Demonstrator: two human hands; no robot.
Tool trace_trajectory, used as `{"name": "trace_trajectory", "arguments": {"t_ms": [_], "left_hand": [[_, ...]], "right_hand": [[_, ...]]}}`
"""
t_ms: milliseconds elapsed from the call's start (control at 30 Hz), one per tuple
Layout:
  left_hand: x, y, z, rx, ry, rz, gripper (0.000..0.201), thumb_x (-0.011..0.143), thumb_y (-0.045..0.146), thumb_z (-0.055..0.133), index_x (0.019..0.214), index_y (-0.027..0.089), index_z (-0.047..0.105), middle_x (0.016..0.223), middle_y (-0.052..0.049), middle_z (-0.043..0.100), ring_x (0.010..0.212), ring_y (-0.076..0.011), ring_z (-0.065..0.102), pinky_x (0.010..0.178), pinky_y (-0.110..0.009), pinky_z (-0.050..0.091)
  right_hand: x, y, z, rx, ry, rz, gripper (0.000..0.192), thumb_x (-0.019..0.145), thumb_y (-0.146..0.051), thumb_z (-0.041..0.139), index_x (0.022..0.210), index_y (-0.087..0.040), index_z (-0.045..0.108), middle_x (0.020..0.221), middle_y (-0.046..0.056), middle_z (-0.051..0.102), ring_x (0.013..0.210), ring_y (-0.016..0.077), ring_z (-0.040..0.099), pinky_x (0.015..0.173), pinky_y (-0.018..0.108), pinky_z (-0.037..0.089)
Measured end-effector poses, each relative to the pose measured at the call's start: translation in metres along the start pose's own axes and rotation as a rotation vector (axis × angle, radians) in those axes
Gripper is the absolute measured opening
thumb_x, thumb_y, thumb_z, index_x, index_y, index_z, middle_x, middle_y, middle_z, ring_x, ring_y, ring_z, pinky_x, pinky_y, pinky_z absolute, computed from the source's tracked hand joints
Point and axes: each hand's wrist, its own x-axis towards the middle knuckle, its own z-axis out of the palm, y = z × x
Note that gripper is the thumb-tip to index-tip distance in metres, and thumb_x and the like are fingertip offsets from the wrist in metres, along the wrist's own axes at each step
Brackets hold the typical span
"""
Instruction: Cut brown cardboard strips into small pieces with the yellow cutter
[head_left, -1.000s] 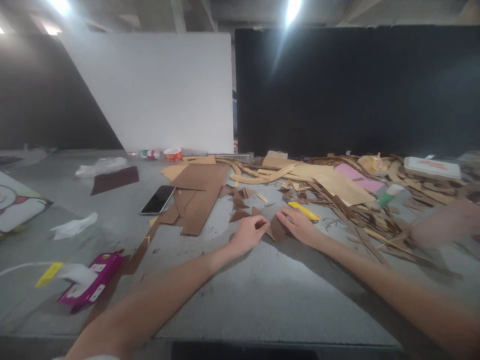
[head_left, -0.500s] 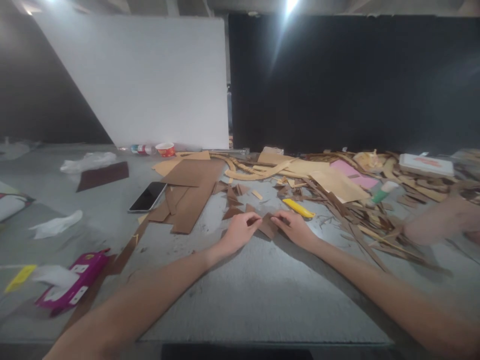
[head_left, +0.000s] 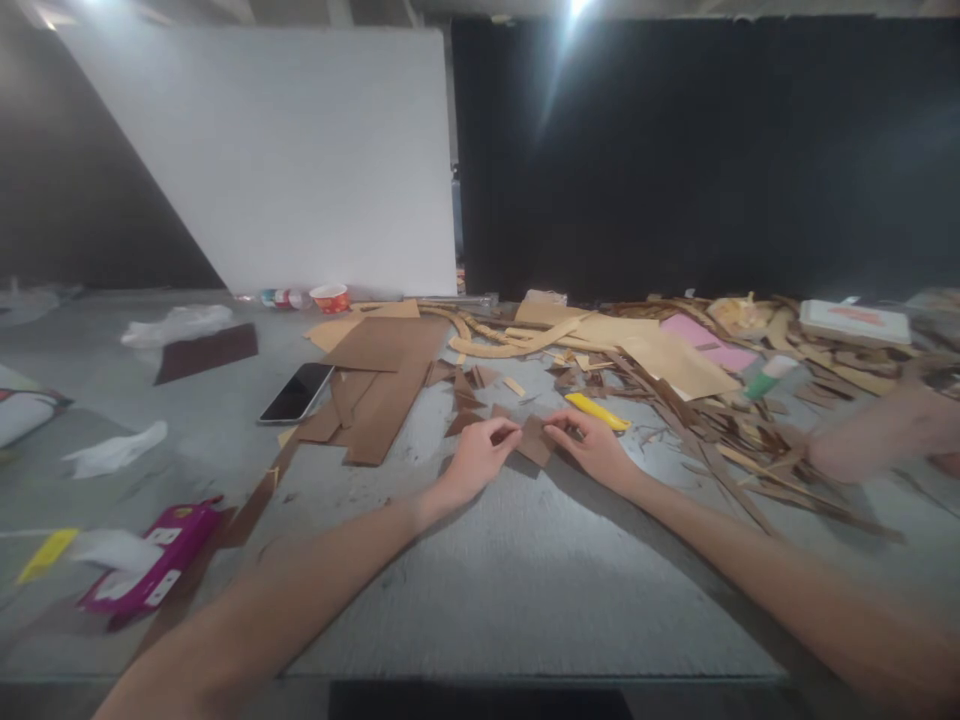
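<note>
Between my hands is a small brown piece of cardboard-like sheet [head_left: 535,445], roughly square, near the middle of the table. My left hand [head_left: 478,458] is closed in a pinch at its left edge, thumb and forefinger together. From the other side, my right hand [head_left: 594,452] pinches the piece's right edge. A yellow craft knife [head_left: 597,411] lies just beyond my right hand, its blade not visible. Small brown triangular offcuts [head_left: 465,396] are spread beyond my left hand.
Larger brown sheets [head_left: 390,410] and a phone [head_left: 297,393] lie to the left, with a purple tissue pack [head_left: 154,560] nearer. Brown strips [head_left: 697,440], tan sheets [head_left: 667,360] and a green-and-white tube [head_left: 771,377] cover the right. Another person's arm [head_left: 885,435] rests there.
My right hand's fingers have arched slightly, and more of the brown piece shows between my hands. Both hands stay in nearly the same place.
</note>
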Motion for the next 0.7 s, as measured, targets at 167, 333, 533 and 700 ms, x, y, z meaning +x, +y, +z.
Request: {"name": "trace_trajectory", "arguments": {"t_ms": [167, 333, 533, 700], "left_hand": [[0.0006, -0.0029, 0.0004, 0.003, -0.004, 0.004, 0.021, 0.101, 0.035, 0.065, 0.099, 0.020, 0.079, 0.099, -0.007, 0.084, 0.092, -0.0242, 0.077, 0.086, -0.034, 0.057], [0.0008, -0.0027, 0.0005, 0.009, -0.004, -0.003, 0.019, 0.100, 0.034, 0.066, 0.097, 0.020, 0.079, 0.098, -0.006, 0.084, 0.092, -0.0240, 0.077, 0.085, -0.034, 0.056], [0.0005, -0.0003, 0.0006, 0.012, -0.008, -0.003, 0.020, 0.101, 0.034, 0.066, 0.098, 0.020, 0.079, 0.100, -0.006, 0.084, 0.094, -0.0246, 0.077, 0.088, -0.035, 0.057], [-0.0009, -0.0001, 0.0004, -0.043, -0.012, -0.019, 0.022, 0.100, 0.036, 0.068, 0.107, 0.019, 0.081, 0.109, -0.009, 0.085, 0.100, -0.0262, 0.079, 0.091, -0.037, 0.059]], "right_hand": [[-0.0009, -0.0013, -0.0006, -0.014, 0.004, -0.022, 0.031, 0.106, -0.053, 0.062, 0.104, -0.026, 0.076, 0.085, 0.002, 0.075, 0.080, 0.0214, 0.068, 0.075, 0.033, 0.056], [-0.0009, -0.0014, -0.0016, -0.006, -0.001, -0.008, 0.030, 0.105, -0.052, 0.063, 0.103, -0.026, 0.076, 0.087, 0.002, 0.077, 0.082, 0.0220, 0.070, 0.078, 0.034, 0.056], [-0.0008, -0.0018, -0.0016, -0.005, 0.003, 0.000, 0.031, 0.104, -0.053, 0.064, 0.099, -0.025, 0.076, 0.086, 0.004, 0.077, 0.080, 0.0228, 0.070, 0.077, 0.035, 0.056], [-0.0005, -0.0034, -0.0018, -0.005, 0.033, -0.008, 0.031, 0.104, -0.052, 0.063, 0.100, -0.025, 0.077, 0.087, 0.004, 0.078, 0.081, 0.0230, 0.070, 0.075, 0.034, 0.057]]}}
